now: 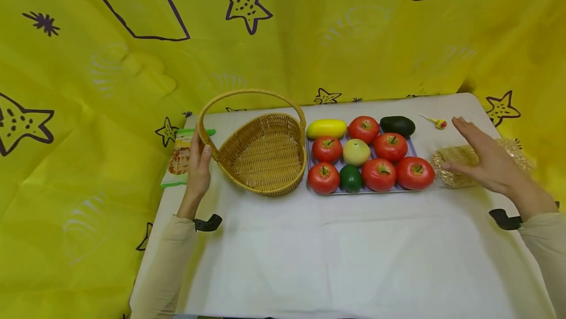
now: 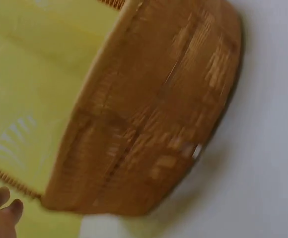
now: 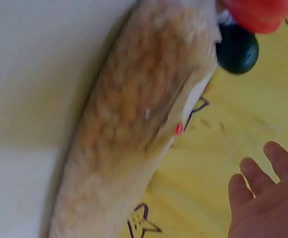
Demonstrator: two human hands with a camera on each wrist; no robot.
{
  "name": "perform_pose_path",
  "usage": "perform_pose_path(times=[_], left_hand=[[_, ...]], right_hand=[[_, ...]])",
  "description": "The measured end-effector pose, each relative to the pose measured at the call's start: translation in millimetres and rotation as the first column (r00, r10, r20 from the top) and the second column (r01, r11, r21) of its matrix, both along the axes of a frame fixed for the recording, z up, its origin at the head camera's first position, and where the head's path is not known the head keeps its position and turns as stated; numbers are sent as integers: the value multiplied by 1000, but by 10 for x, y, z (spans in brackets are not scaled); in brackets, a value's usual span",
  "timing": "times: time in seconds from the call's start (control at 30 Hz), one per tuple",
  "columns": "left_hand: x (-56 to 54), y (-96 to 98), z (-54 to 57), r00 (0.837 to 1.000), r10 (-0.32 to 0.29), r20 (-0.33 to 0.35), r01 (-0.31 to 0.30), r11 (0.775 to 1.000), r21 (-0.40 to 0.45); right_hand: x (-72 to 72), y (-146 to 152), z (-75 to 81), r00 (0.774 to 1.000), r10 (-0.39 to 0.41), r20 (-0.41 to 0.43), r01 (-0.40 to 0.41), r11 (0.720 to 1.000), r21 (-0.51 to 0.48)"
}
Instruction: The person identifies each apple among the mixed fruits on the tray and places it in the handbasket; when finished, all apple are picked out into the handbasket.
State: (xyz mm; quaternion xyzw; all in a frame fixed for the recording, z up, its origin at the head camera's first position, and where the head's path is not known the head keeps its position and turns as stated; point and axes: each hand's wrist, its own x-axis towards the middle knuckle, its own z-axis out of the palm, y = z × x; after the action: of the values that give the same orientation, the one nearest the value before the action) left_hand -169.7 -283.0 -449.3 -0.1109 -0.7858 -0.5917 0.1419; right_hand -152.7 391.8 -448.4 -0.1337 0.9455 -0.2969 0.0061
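Observation:
My left hand (image 1: 200, 171) is at the left side of a wicker basket (image 1: 265, 157) with a tall arched handle (image 1: 252, 91). Its fingers are extended right at the handle's base, the thumb held apart. In the left wrist view, the fingertips (image 2: 16, 207) show beside the handle, and the woven side of the basket (image 2: 149, 119) fills the middle. Over a long clear bag of small beige pieces (image 1: 460, 154) is my right hand (image 1: 495, 164), fingers straight, thumb spread, palm bare. The right wrist view shows that bag (image 3: 129, 109) lying to the left of the fingers.
A shallow tray (image 1: 412, 149) right of the basket bears several red tomato-like fruits (image 1: 379, 174), a pale round fruit (image 1: 356, 152), a yellow oblong one (image 1: 326, 129) and dark green ones (image 1: 398, 126). Behind the bag lies a lollipop (image 1: 439, 124). A green-edged packet (image 1: 179, 159) lies left.

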Motion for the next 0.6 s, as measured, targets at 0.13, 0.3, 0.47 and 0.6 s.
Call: perform_pose_path(times=[0.13, 0.3, 0.47, 0.6], left_hand=[[-3, 141, -59, 998, 54, -41, -48, 990, 135], [-42, 197, -47, 989, 116, -89, -90, 964, 250], [-68, 202, -42, 983, 153, -103, -113, 941, 319], [-88, 188, -33, 979, 176, -104, -132, 934, 333]], right_hand=[[119, -135, -44, 998, -26, 62, 34, 991, -126], [240, -268, -101, 994, -64, 86, 80, 978, -193], [288, -329, -184, 997, -53, 63, 64, 978, -199], [319, -356, -263, 996, -66, 57, 75, 979, -191]])
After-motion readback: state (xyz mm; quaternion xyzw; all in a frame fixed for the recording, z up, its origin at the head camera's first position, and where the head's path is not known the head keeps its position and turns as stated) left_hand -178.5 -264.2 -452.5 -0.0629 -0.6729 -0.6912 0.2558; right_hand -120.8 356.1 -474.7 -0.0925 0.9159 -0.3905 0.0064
